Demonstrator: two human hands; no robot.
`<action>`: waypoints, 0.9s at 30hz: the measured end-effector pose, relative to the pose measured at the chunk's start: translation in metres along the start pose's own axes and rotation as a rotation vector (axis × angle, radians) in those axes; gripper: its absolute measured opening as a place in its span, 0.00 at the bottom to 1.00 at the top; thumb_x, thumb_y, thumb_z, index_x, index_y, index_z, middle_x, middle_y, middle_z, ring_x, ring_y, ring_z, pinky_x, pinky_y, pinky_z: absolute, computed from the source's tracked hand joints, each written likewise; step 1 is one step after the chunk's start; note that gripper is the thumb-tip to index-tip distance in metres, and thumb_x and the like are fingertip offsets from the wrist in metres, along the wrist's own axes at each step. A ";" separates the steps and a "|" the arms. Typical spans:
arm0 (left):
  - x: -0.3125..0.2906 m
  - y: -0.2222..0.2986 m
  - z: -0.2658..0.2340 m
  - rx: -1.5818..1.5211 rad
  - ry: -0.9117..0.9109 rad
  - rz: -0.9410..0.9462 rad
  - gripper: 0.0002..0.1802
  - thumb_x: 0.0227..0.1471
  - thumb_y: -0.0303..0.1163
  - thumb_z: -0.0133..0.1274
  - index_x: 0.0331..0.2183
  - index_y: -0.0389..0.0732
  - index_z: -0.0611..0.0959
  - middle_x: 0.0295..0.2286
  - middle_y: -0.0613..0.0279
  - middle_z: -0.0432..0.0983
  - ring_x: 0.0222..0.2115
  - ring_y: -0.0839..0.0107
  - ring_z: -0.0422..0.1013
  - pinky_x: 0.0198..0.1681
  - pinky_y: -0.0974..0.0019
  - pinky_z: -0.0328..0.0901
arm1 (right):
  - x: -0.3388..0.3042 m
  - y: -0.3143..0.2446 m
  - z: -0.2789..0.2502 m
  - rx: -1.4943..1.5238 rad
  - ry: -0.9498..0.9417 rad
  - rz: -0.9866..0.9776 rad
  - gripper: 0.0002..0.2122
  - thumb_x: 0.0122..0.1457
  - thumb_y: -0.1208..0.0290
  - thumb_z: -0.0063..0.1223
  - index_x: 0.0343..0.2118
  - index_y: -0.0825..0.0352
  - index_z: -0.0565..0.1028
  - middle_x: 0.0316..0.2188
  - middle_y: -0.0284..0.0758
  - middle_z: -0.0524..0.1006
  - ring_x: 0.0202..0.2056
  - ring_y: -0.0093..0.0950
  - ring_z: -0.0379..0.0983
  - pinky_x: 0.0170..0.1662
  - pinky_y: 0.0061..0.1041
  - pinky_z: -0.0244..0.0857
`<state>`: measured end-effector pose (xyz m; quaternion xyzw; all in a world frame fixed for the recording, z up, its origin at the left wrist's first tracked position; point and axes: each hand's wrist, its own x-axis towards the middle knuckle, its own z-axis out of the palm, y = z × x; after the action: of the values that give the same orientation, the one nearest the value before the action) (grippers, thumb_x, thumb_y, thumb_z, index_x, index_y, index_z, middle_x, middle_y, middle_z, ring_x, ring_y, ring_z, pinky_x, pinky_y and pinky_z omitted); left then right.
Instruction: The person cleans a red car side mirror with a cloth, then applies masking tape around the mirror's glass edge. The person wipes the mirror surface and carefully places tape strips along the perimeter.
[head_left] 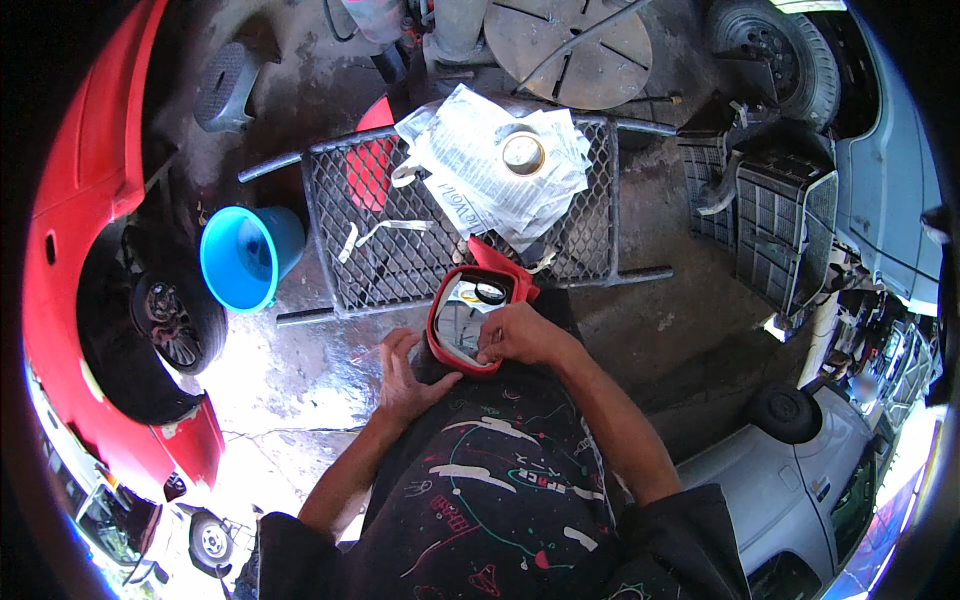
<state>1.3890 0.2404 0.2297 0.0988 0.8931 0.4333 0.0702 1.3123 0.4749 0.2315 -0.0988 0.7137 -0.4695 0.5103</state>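
Note:
A red car side mirror (432,325) rests against my lap at the near edge of the mesh stand, glass facing up. A pale strip, like masking tape, runs along the inner edge of its housing. My right hand (520,335) wraps over the mirror's right side, fingers curled and pressed on the glass near its lower rim. What the fingertips pinch there is hidden. To the left, my left hand (405,385) is open, fingers apart, its thumb close to the mirror's lower edge. A roll of masking tape (523,154) lies on newspaper sheets (460,150) beyond the mirror.
The black mesh stand (290,318) carries the newspaper, torn tape strips (395,226) and a red panel piece (368,175). A blue bucket (235,262) is left of it, beside a red car (95,150). Radiators (785,235) and a tyre (822,85) stand right.

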 end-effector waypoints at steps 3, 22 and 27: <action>-0.002 -0.005 -0.002 0.042 -0.047 -0.032 0.46 0.26 0.38 0.72 0.47 0.36 0.68 0.44 0.49 0.64 0.47 0.51 0.63 0.50 0.53 0.61 | -0.001 0.006 0.006 -0.069 0.076 -0.102 0.10 0.44 0.65 0.63 0.25 0.67 0.79 0.24 0.40 0.78 0.29 0.35 0.75 0.33 0.31 0.67; 0.016 -0.028 0.003 -0.049 -0.247 0.160 0.40 0.27 0.36 0.72 0.46 0.36 0.73 0.46 0.50 0.68 0.50 0.51 0.65 0.54 0.54 0.61 | 0.006 -0.011 0.012 -0.321 0.165 0.175 0.23 0.46 0.42 0.55 0.25 0.61 0.81 0.24 0.39 0.78 0.30 0.38 0.76 0.33 0.39 0.69; 0.022 -0.027 0.002 -0.110 -0.318 0.192 0.38 0.31 0.34 0.70 0.47 0.37 0.72 0.47 0.49 0.67 0.51 0.51 0.64 0.54 0.55 0.61 | 0.011 0.000 0.014 -0.392 0.217 0.174 0.17 0.51 0.49 0.54 0.28 0.60 0.81 0.26 0.37 0.79 0.31 0.39 0.77 0.34 0.39 0.69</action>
<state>1.3645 0.2310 0.2059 0.2469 0.8321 0.4651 0.1739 1.3187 0.4599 0.2244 -0.0832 0.8477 -0.2840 0.4402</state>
